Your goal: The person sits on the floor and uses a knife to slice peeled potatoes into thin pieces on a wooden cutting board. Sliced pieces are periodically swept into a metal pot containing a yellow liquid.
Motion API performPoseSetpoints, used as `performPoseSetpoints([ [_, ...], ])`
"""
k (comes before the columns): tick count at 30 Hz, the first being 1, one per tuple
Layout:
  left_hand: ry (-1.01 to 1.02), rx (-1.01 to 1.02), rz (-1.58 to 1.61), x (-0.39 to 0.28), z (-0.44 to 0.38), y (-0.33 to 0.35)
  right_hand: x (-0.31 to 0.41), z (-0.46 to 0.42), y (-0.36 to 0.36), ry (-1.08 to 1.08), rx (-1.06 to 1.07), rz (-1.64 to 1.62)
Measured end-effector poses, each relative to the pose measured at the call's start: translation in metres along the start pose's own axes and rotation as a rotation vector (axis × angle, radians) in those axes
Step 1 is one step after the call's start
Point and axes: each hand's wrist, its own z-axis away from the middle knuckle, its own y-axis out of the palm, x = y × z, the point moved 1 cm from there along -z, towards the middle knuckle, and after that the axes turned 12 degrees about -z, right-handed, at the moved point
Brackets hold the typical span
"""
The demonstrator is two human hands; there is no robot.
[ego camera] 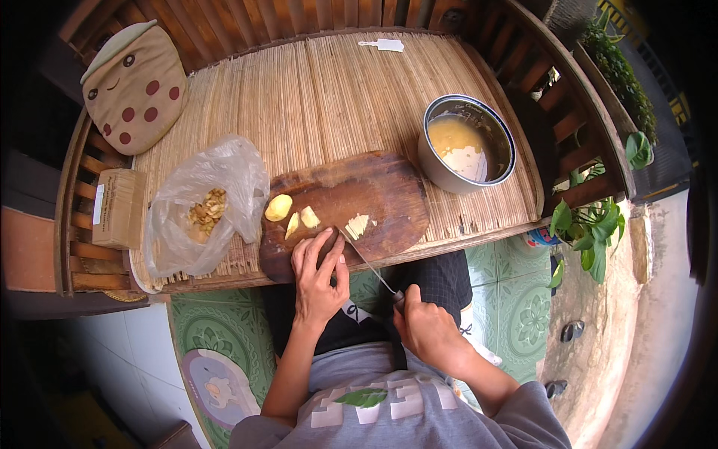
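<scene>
My right hand [429, 331] grips the dark handle of a kitchen knife [367, 261], whose thin blade points away from me onto a wooden cutting board [387, 179]. Beside the blade, my left hand [320, 280] rests its fingertips on the board; anything beneath them is hidden. Thin pale-yellow sticks [357, 226] lie in a small row just right of the knife tip. Left of them, near my left fingertips, are a cut yellow chunk [309, 217], a narrow wedge [292, 225] and a larger rounded piece, apparently peeled potato [277, 207].
Right of the board stands a metal pot [468, 174] with cloudy yellowish liquid. A clear plastic bag [241, 168] holding peelings [208, 213] lies left, near a cardboard box [119, 207] and a cushion [140, 95]. A white tag-shaped object [390, 45] sits on the slatted mat [314, 95] at the back.
</scene>
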Motion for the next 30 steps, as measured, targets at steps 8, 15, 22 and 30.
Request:
performPoseSetpoints([
  [8, 0.014, -0.012, 0.016, 0.001, 0.000, -0.001, -0.009, -0.009, 0.005, -0.022, 0.004, -0.121],
  [15, 0.017, -0.011, 0.027, 0.003, 0.002, 0.001, -0.010, -0.006, -0.001, 0.050, 0.032, -0.193],
  [22, 0.016, -0.022, 0.030, 0.004, 0.003, 0.002, -0.004, 0.002, -0.005, 0.016, 0.029, -0.163],
  [30, 0.027, -0.005, 0.012, 0.004, 0.003, 0.002, 0.006, 0.006, -0.009, 0.001, 0.000, -0.020],
])
